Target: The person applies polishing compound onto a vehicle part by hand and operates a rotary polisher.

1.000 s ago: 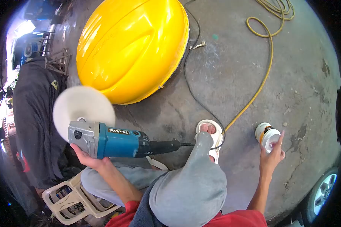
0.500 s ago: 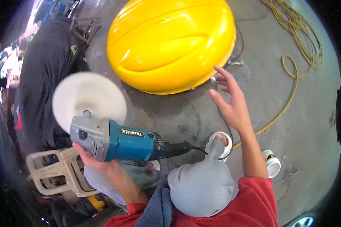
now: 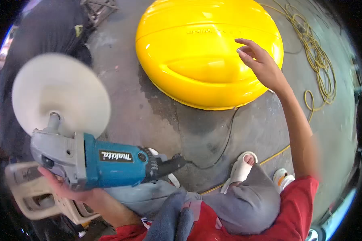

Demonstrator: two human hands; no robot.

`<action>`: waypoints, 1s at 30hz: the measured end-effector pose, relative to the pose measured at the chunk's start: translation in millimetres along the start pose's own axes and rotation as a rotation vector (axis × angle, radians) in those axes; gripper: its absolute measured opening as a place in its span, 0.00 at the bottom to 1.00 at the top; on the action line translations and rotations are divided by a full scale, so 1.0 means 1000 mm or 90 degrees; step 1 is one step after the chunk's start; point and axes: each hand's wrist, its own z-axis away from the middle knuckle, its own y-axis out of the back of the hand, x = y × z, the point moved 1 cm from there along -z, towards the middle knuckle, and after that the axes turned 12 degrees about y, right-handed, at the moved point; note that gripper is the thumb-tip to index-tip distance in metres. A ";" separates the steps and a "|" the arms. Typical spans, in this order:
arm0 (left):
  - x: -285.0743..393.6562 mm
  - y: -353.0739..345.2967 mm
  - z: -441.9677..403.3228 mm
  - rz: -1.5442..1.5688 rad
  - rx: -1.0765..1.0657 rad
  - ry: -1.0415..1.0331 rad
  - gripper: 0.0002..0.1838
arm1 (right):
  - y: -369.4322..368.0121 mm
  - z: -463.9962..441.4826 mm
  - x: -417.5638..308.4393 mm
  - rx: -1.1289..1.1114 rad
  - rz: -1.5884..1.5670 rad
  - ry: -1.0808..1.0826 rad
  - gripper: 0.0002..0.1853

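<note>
My left hand [image 3: 70,193] supports a teal and grey Makita polisher [image 3: 114,160] from below, near its gear head at the left. The round white pad [image 3: 60,94] faces up and away, and it looks blurred. My right hand [image 3: 263,66] is raised over the right side of a large glossy yellow shell [image 3: 205,44] on the floor. Its fingers are slightly bent and apart, with nothing in them. I cannot tell whether it touches the shell. Some left fingers are hidden under the polisher.
A beige plastic chair [image 3: 28,193] stands at lower left, below the polisher. The black cord [image 3: 228,140] runs across the floor towards the shell. A coiled yellow hose [image 3: 319,66] lies at right. White containers [image 3: 283,178] stand beside my slippered foot [image 3: 243,166].
My left hand and the polisher have shifted left in view. My right hand has gone up and right, from the shell's edge to over its surface. The view has moved too.
</note>
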 end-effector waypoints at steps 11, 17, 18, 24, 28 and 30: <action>0.022 -0.013 -0.022 0.163 -0.200 0.355 0.32 | -0.160 0.176 -0.113 0.132 0.025 -0.095 0.22; -0.014 -0.019 -0.051 0.163 -0.302 0.401 0.35 | -0.225 0.140 -0.086 0.973 -0.308 -0.291 0.26; -0.013 -0.015 -0.053 0.162 -0.336 0.395 0.35 | -0.227 0.143 -0.079 0.973 -0.311 -0.265 0.28; 0.007 0.032 -0.061 0.096 -0.206 0.292 0.36 | -0.234 0.137 -0.068 0.880 -0.252 -0.095 0.32; 0.017 0.077 -0.071 0.025 -0.154 0.206 0.34 | -0.267 0.141 -0.095 0.789 -0.398 -0.116 0.34; 0.022 0.095 -0.075 0.005 -0.153 0.204 0.35 | -0.282 0.142 -0.093 0.820 -0.338 -0.109 0.35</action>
